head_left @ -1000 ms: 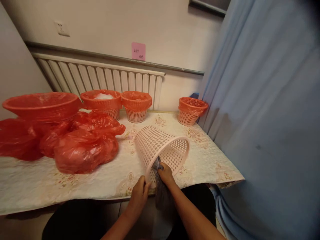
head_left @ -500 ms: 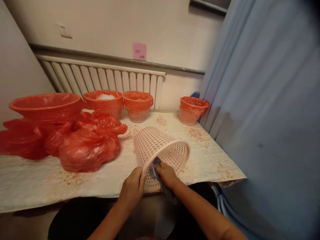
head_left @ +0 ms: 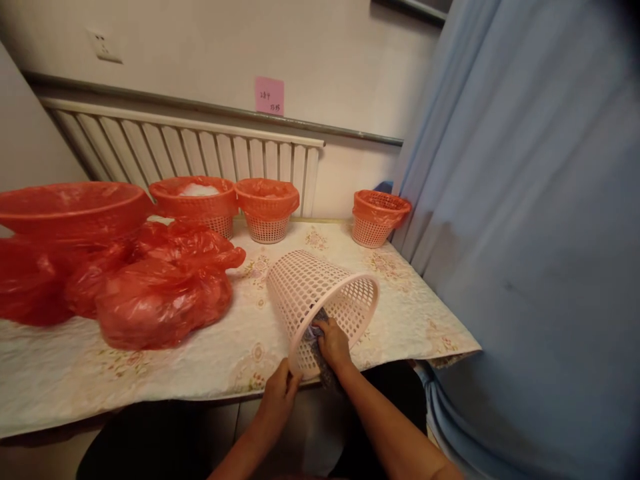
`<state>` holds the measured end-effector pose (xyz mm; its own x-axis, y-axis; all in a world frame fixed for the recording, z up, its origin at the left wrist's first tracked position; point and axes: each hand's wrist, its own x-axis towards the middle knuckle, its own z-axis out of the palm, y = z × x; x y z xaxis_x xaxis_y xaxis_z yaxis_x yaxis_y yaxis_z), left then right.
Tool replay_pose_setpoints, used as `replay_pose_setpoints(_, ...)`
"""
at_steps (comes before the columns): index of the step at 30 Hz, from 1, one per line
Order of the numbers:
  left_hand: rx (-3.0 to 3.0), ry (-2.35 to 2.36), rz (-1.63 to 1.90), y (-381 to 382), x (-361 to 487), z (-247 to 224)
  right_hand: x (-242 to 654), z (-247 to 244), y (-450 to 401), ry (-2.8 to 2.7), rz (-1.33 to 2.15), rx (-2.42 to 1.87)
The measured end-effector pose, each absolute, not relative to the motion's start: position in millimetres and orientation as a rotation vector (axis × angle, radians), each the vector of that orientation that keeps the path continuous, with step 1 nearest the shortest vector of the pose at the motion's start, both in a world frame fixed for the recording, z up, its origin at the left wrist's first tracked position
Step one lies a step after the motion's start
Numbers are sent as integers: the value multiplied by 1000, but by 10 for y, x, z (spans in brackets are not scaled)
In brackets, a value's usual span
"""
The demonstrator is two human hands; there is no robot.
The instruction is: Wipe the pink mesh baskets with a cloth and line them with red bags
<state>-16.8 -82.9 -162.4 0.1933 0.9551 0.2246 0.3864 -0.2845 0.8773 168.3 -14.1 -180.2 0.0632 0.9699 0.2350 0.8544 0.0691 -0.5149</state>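
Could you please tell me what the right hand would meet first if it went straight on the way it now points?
The right hand, holding a dark grey cloth, would probably meet the inside of the pale pink, perforated plastic basket first, though depth is unclear.

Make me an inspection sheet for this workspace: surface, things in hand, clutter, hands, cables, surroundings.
Surface: pale floral tablecloth, front edge wavy.
Things in hand: pale pink mesh basket, on its side, mouth towards the front right; dark cloth, partly inside the mouth.
Clutter: red plastic bags at left; behind them a wide red container; further back, three red-lined baskets, one at the right by the curtain.
Left hand: gripping the basket's rim.
Right hand: holding the dark cloth at the mouth.
Cables: nothing seen.
Surroundings: radiator, pink note, wall socket, blue curtain.
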Motion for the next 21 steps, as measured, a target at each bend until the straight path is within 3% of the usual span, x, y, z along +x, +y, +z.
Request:
replay_pose_setpoints(11,1989,1393,1099,-855,-429,-1375,991,-1716,-306,-1872,436,-1569)
replay_pose_setpoints(21,2216,1408,966,-836,-432,-745,1791,-1689,-163,-2168,236,-1680)
